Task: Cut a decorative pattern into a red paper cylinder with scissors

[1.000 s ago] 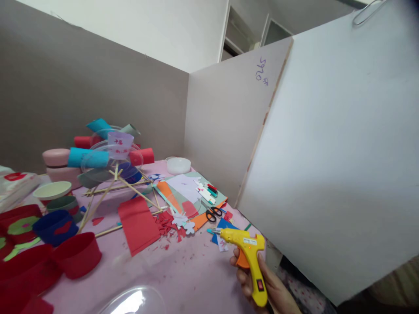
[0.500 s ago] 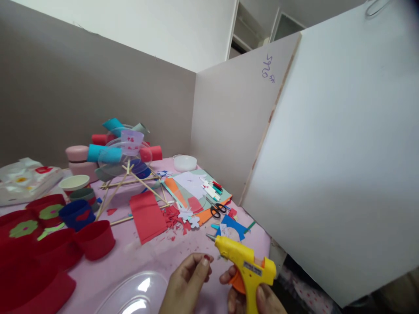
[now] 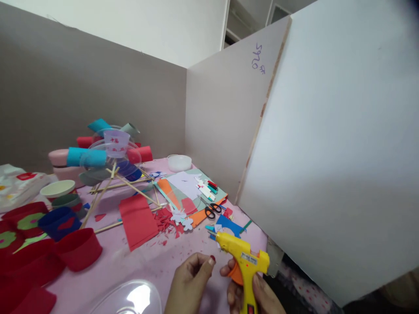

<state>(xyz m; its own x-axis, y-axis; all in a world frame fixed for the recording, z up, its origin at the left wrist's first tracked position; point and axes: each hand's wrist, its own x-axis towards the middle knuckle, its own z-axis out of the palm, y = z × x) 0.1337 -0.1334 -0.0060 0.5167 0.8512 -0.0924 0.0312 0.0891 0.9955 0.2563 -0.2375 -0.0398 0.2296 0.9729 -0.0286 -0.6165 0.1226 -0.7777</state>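
In my right hand (image 3: 244,290) is a yellow hot glue gun (image 3: 244,255) with an orange trigger. My fingers wrap its grip and trigger, and its metal nozzle points left, above blue paper scraps (image 3: 231,226). Just left of it, my left hand (image 3: 190,281) is closed, thumb pressed toward the curled fingers; anything between them is hidden. Below and left of that hand, a clear plastic lid (image 3: 131,298) lies on the pink table cover (image 3: 131,266). Red paper shreds and a white paper flower (image 3: 187,224) lie beyond the hands.
Red felt rings (image 3: 80,250) and a blue cup (image 3: 60,224) stand at left. Behind them rises a wooden-stick frame with plastic discs and paper rolls (image 3: 87,157). Black-handled scissors (image 3: 212,210), markers (image 3: 207,190) and red sheets (image 3: 137,222) lie beyond. A white panel (image 3: 327,131) borders the right.
The view has swung a little to the right, so the table items sit further left. Both hands keep nearly the same pose, with the glue gun still in the right.
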